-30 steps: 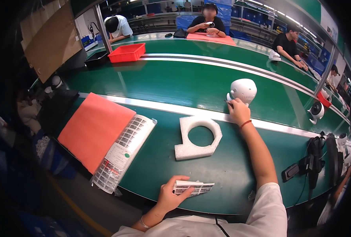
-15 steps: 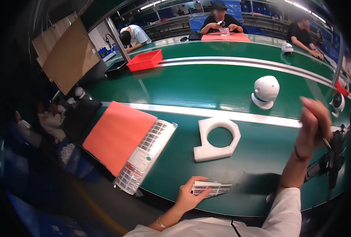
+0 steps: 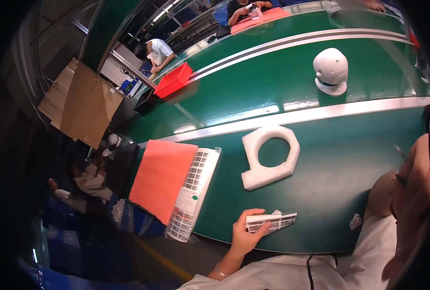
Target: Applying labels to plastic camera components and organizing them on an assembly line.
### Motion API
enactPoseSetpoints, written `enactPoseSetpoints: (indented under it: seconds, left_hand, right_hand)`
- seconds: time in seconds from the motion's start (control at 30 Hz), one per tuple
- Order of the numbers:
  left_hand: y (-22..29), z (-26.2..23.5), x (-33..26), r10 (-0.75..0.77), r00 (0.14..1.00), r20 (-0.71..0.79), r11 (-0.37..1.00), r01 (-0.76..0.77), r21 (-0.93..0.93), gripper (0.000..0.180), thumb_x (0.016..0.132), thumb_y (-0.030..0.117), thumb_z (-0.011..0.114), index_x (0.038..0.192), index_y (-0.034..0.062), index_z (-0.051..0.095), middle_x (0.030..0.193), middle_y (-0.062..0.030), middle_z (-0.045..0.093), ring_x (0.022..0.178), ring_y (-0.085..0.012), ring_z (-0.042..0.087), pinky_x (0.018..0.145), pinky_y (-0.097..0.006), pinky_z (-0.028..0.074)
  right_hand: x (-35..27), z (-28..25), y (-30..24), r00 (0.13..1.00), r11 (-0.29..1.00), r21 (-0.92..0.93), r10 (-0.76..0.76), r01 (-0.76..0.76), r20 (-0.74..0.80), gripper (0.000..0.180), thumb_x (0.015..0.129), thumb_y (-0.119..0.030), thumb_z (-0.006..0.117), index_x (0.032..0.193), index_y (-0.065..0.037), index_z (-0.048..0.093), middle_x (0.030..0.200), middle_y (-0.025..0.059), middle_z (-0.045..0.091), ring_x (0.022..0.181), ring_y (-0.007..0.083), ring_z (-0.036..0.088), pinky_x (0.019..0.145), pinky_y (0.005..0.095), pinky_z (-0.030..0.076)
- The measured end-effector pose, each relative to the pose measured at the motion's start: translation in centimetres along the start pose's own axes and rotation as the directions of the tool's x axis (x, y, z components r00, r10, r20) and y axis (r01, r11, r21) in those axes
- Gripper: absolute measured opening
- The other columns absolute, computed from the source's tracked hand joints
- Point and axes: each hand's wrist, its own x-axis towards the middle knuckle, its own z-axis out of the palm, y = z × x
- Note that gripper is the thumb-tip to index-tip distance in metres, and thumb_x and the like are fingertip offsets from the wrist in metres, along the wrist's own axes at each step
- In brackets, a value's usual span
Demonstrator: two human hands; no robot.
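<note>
My left hand (image 3: 245, 238) is closed on a small stack of printed label sheets (image 3: 273, 222), held low over the near table edge with the thumb across it. At the right rim, my right hand (image 3: 415, 164) is raised and partly lost in shadow and blur. Its fingers look curled together, and a thin pale tip (image 3: 400, 151) shows beside them; what they hold cannot be made out. Ahead of my left hand lies a white foam ring (image 3: 251, 179) with a round hole. Beyond the pale rail stands a white round-headed device (image 3: 332, 70) on a base.
Left on the green table (image 3: 321, 169) lie an orange sheet (image 3: 162, 179) and a bagged stack of label sheets (image 3: 193, 179). A small printed label (image 3: 355, 221) lies near my right sleeve. Farther off are a red bin (image 3: 174, 79), a cardboard panel (image 3: 87, 106) and people seated at work.
The view has turned, shifting and tilting the table scene. My right hand has come down and back toward the right rim. My left hand still holds the label sheets.
</note>
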Motion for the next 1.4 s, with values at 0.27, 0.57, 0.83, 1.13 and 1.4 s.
enactPoseSetpoints:
  seconds: [0.27, 0.57, 0.83, 1.13, 1.4]
  left_hand:
    - [0.1, 0.3, -0.2, -0.016, 0.999, -0.048, 0.999, 0.018, 0.035, 0.034, 0.077, 0.002, 0.076, 0.107, 0.0014, 0.059, 0.092, -0.0063, 0.067, 0.084, -0.0089, 0.062, 0.074, -0.024, 0.051]
    - [0.7, -0.4, 0.2, 0.005, 0.994, -0.112, 0.998, 0.003, 0.067, 0.036, 0.072, 0.002, 0.079, 0.102, 0.0012, 0.059, 0.085, -0.0088, 0.069, 0.078, -0.0121, 0.065, 0.07, -0.027, 0.053]
    - [-0.6, -0.3, -0.8, -0.069, 0.994, -0.085, 0.997, 0.072, 0.038, 0.038, 0.075, 0.001, 0.077, 0.107, 0.0008, 0.057, 0.095, -0.0064, 0.064, 0.086, -0.0115, 0.06, 0.078, -0.027, 0.05]
    - [0.2, -1.2, -0.1, -0.058, 0.998, -0.028, 0.995, 0.06, 0.074, 0.038, 0.07, -0.003, 0.077, 0.101, -0.0007, 0.055, 0.089, -0.0131, 0.069, 0.084, -0.0166, 0.066, 0.076, -0.03, 0.053]
    - [0.2, 0.2, 0.2, 0.03, 0.998, -0.052, 0.994, -0.024, 0.106, 0.035, 0.074, 0.003, 0.079, 0.104, 0.0018, 0.06, 0.09, -0.0085, 0.069, 0.083, -0.0112, 0.064, 0.074, -0.026, 0.052]
  right_hand:
    - [-2.4, -2.0, -1.9, 1.0, 0.995, -0.099, 0.011, -0.011, -0.006, 0.056, 0.086, -0.018, 0.064, 0.129, -0.028, 0.029, 0.073, 0.0056, 0.047, 0.057, 0.0149, 0.041, 0.055, 0.0265, 0.036]
    - [-4.0, -4.8, -2.3, 0.969, 0.933, -0.325, 0.208, -0.157, 0.13, 0.045, 0.085, -0.022, 0.064, 0.117, -0.025, 0.034, 0.067, 0.0041, 0.045, 0.056, 0.0147, 0.039, 0.056, 0.0283, 0.036]
    - [-2.6, -2.9, 0.4, 0.995, 0.886, -0.461, 0.083, -0.047, 0.057, 0.036, 0.084, -0.025, 0.064, 0.107, -0.023, 0.038, 0.062, 0.0028, 0.043, 0.054, 0.0146, 0.038, 0.057, 0.03, 0.036]
    - [-1.0, 1.8, 2.2, 0.977, 0.894, -0.396, 0.203, -0.211, -0.063, 0.028, 0.083, -0.029, 0.065, 0.096, -0.02, 0.042, 0.056, 0.0013, 0.04, 0.053, 0.0144, 0.037, 0.058, 0.0318, 0.035]
    - [-3.3, -2.6, -0.9, 0.921, 0.802, -0.457, 0.298, -0.384, -0.252, 0.024, 0.082, -0.032, 0.065, 0.086, -0.018, 0.046, 0.051, 0.0, 0.038, 0.052, 0.0142, 0.036, 0.059, 0.0334, 0.035]
